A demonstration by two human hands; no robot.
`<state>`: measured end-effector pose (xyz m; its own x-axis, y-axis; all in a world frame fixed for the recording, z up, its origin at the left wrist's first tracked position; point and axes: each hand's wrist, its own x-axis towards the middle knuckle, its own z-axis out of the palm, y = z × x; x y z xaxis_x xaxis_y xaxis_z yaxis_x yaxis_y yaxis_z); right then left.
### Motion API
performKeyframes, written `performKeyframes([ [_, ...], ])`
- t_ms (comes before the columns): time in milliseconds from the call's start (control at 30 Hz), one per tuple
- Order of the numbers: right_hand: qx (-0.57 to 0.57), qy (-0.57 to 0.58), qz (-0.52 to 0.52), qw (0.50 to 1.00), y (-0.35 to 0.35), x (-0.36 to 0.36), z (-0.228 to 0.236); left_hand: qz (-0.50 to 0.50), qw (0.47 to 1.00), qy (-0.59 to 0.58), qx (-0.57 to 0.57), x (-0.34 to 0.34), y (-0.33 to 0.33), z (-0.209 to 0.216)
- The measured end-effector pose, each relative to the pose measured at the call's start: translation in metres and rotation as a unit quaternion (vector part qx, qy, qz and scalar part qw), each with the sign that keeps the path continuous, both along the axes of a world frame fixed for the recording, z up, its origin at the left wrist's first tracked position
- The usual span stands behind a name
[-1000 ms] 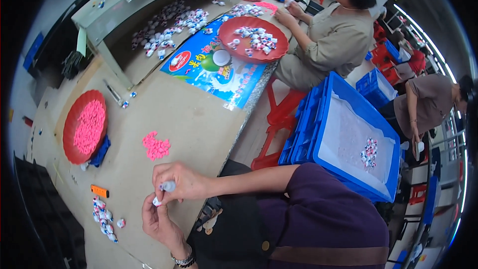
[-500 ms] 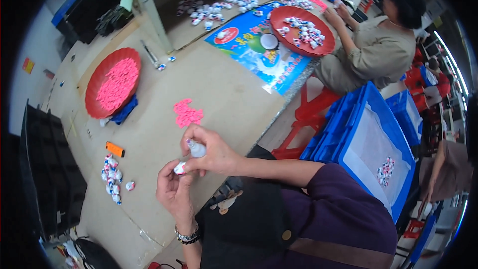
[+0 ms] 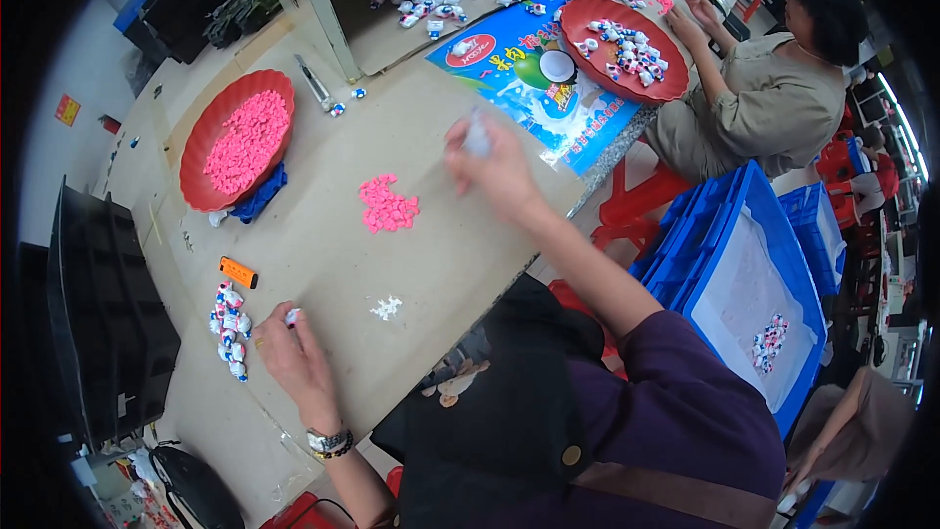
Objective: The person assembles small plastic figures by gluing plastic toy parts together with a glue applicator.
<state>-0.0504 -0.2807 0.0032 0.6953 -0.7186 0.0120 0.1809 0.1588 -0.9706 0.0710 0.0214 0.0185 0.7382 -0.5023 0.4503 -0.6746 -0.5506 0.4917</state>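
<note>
The little whitish piece (image 3: 292,317) was up at the thumb and fingertips of the left hand (image 3: 292,358), pinched and mostly covered, so I couldn't tell its shape. Right hand (image 3: 487,162) was curled round a small translucent plastic bottle (image 3: 477,137), but motion blur turned its tip and the exact finger placement to mush. Hands were well apart over the beige tabletop (image 3: 313,225), with a loose heap of flat pink bits (image 3: 389,206) between them. A tiny white scatter (image 3: 387,308) lay nearer the front edge, too small to make out. That edge ran diagonally under the right forearm (image 3: 599,264). Tighter on the left: a cluster of white, blue and red figurines (image 3: 230,328) sat just beside that hand, orange rectangular block (image 3: 238,272) at its far end. The red scalloped bowl (image 3: 193,165) was farther back.
</note>
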Motion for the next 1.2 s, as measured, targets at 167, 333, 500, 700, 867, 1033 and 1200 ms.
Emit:
performKeyframes([
  [167, -0.258, 0.171, -0.180, 0.934, -0.096, 0.000, -0.011, 0.007, 0.986, -0.126, 0.106, 0.023, 0.021, -0.005],
  [333, -0.470, 0.328, -0.129, 0.809, -0.147, 0.016, -0.006, 0.037, 0.979, -0.158, 0.125, 0.017, 0.018, 0.003],
  [500, -0.489, 0.348, -0.101, 0.793, -0.151, 0.025, -0.010, 0.038, 0.983, -0.166, 0.073, 0.000, -0.002, 0.006],
  [700, -0.138, 0.190, -0.079, 0.969, -0.111, 0.011, 0.009, -0.036, 0.994, -0.105, -0.009, -0.024, -0.032, 0.003],
  [867, 0.053, 0.096, -0.034, 0.993, -0.081, -0.004, 0.005, -0.093, 0.993, -0.068, -0.031, -0.039, -0.056, -0.002],
  [1033, 0.130, 0.058, -0.034, 0.989, -0.071, -0.005, 0.005, -0.125, 0.990, -0.061, -0.031, -0.044, -0.056, -0.004],
  [1200, 0.109, 0.063, -0.065, 0.990, -0.074, -0.005, 0.009, -0.125, 0.991, -0.044, -0.035, -0.042, -0.057, -0.011],
])
